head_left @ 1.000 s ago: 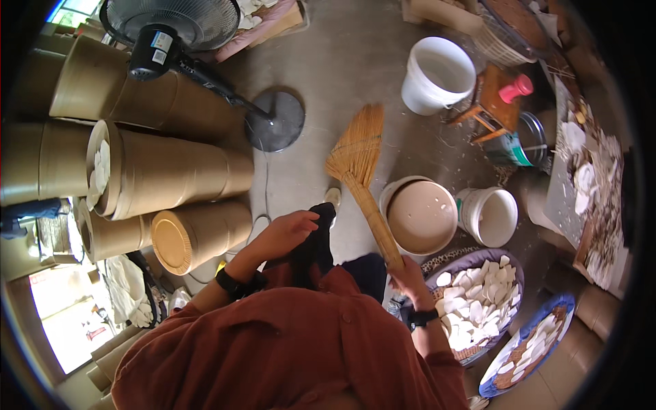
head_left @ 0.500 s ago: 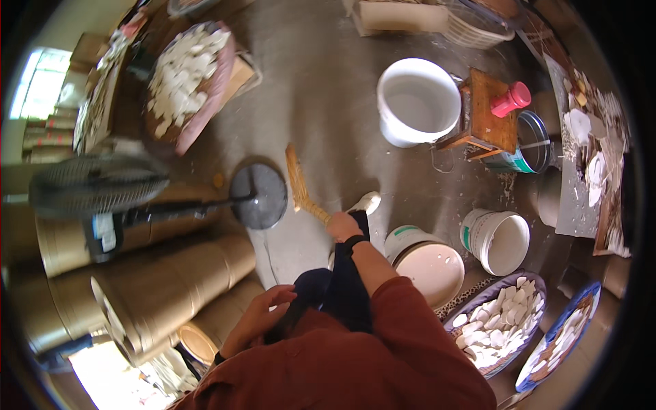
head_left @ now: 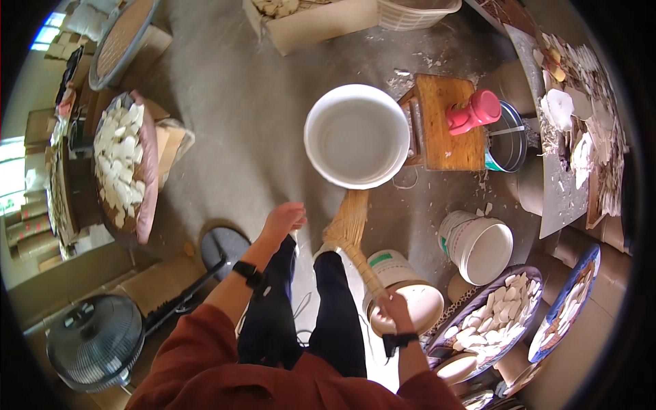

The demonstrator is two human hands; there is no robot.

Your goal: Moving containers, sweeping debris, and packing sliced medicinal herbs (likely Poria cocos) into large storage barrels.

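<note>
A straw hand broom (head_left: 347,225) slants across in front of my legs, its fibre head down near the floor just below a large white bucket (head_left: 357,184). My right hand (head_left: 394,311) is closed around the upper end of its bound handle. The broom head looks close to the bucket's near side, but whether they touch I cannot tell. My left hand (head_left: 283,222) hangs over the floor to the left of the broom, its fingers loosely bent and nothing in them. Both wrists wear dark bands.
A wooden stool (head_left: 444,154) bearing a pink bottle (head_left: 471,113) stands beside the bucket. White pails (head_left: 478,246) and trays of pale slices (head_left: 495,314) lie to the right. Leftward are a standing fan (head_left: 96,342) and another slice-filled tray (head_left: 147,184). A cardboard box (head_left: 321,27) sits ahead.
My view has turned, and the bucket now lies closer ahead. The broom has swung from my left side to my front right, still in my right hand. My left hand has reached forward.
</note>
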